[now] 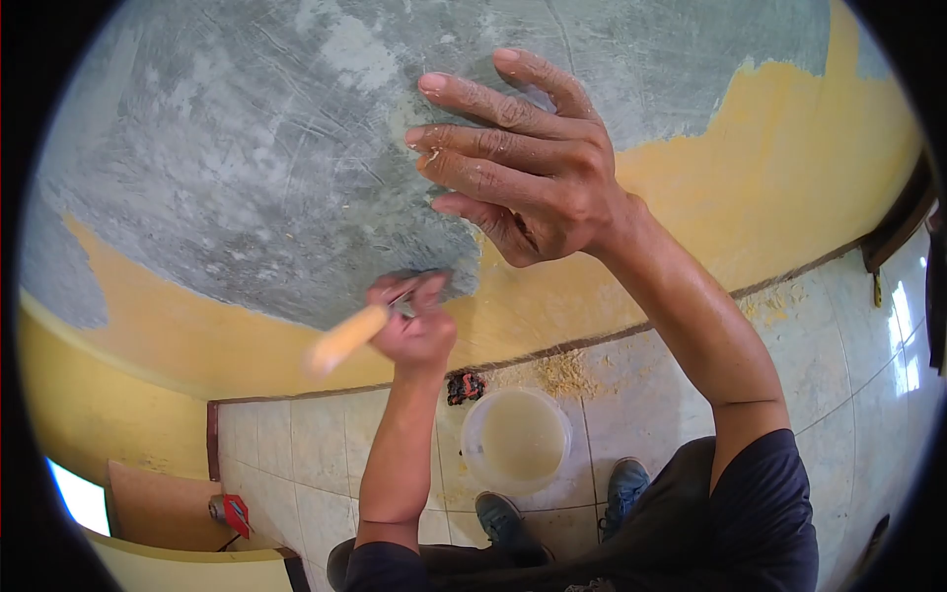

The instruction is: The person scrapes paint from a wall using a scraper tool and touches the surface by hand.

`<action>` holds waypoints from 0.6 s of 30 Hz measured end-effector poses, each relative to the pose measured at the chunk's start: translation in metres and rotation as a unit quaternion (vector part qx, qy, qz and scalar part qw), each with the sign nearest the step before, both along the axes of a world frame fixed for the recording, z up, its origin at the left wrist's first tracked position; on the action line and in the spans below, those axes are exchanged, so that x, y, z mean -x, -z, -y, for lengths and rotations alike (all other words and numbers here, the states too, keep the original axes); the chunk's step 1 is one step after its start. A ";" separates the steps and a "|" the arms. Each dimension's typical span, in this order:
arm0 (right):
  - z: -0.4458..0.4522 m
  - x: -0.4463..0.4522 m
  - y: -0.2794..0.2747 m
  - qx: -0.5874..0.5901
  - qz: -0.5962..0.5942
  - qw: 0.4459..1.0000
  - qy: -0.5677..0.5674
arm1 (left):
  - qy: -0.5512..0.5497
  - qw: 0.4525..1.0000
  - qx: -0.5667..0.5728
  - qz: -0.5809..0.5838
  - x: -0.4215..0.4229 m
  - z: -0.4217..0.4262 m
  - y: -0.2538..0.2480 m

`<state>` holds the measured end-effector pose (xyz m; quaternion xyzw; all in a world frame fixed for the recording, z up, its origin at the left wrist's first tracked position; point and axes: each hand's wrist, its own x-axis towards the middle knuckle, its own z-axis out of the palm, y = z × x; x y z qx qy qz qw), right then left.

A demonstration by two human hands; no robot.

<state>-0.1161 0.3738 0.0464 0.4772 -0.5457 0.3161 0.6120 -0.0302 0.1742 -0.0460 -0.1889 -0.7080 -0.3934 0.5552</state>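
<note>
My left hand (414, 326) grips a scraper (347, 337) with a pale wooden handle, blurred by motion. Its blade is mostly hidden by my fingers, near the lower edge of the bare grey patch. In front of me the wall (247, 138) is grey and streaked where bare, with yellow paint (750, 168) left along its lower part and right side. Higher up, my right hand (533, 158) reaches out with extended, dusty fingers close to the grey surface. Nothing shows in it; whether the fingertips touch the wall I cannot tell.
A white bucket (473, 444) of cloudy water stands on the tiled floor (326, 444) by my shoes. Yellow paint flakes (567, 375) lie along the wall's foot, beside a small red and black object (465, 388). Farther left is another red item (236, 515).
</note>
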 end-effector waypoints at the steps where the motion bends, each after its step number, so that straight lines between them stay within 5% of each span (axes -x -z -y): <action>1: 0.000 -0.001 -0.001 -0.009 0.002 1.000 -0.004 | 0.022 0.999 0.005 0.037 0.000 0.000 0.003; 8: -0.003 -0.002 -0.004 -0.016 0.004 1.000 -0.009 | -0.070 0.981 0.159 0.089 -0.011 -0.001 -0.002; 9: -0.002 -0.003 -0.003 -0.017 0.008 1.000 -0.014 | -0.070 0.981 0.159 0.088 -0.008 -0.002 -0.004; 11: -0.003 -0.005 0.000 -0.019 0.020 0.999 -0.019 | -0.041 0.997 -0.035 0.053 -0.003 -0.003 -0.008; 15: -0.005 -0.002 -0.004 -0.026 0.007 1.000 -0.011 | -0.060 0.986 0.142 0.056 -0.005 0.004 -0.003; 18: -0.002 -0.003 -0.003 -0.023 0.011 0.999 -0.027 | -0.029 0.998 0.055 0.012 0.002 -0.004 -0.023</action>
